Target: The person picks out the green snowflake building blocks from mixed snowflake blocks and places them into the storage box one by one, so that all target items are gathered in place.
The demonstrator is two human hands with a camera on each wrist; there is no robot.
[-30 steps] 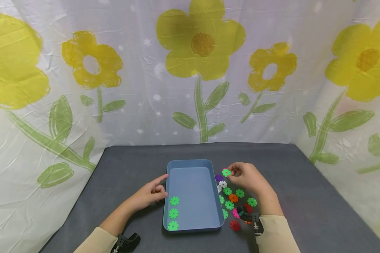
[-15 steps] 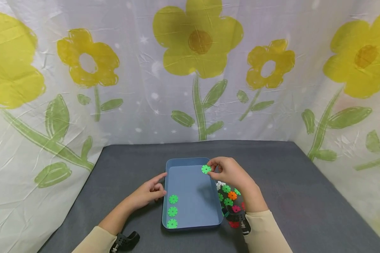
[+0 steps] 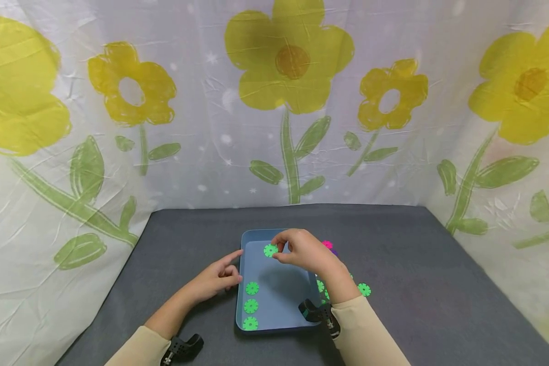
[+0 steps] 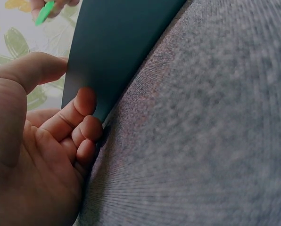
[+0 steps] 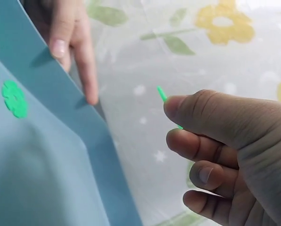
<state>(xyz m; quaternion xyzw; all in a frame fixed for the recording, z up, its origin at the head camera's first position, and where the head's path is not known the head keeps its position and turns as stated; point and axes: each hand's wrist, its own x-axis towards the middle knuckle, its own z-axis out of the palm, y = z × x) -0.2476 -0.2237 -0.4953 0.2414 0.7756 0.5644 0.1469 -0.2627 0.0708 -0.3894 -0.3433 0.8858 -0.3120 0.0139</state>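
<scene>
My right hand [image 3: 304, 250] pinches a green notched plastic disc [image 3: 270, 250] between thumb and fingers, above the far part of a blue-grey tray [image 3: 279, 316]. In the right wrist view that disc [image 5: 161, 93] is seen edge-on, raised off the tray. Three green notched discs [image 3: 251, 306] lie in a column along the tray's left side. My left hand [image 3: 217, 275] rests against the outside of the left wall, index finger extended and thumb at the rim. The left wrist view shows its other fingers loosely bent by the tray wall [image 4: 112, 47].
Loose notched discs lie on the dark grey cloth [image 3: 439, 305] right of the tray, including a pink disc [image 3: 327, 245] and a green disc [image 3: 364, 290]. My right forearm hides many of them. A flower-print curtain [image 3: 201, 152] stands behind the table.
My right hand has carried the green disc leftward from the loose pile, over the tray's right wall, to above its far part. My left hand has stayed at the tray's left side.
</scene>
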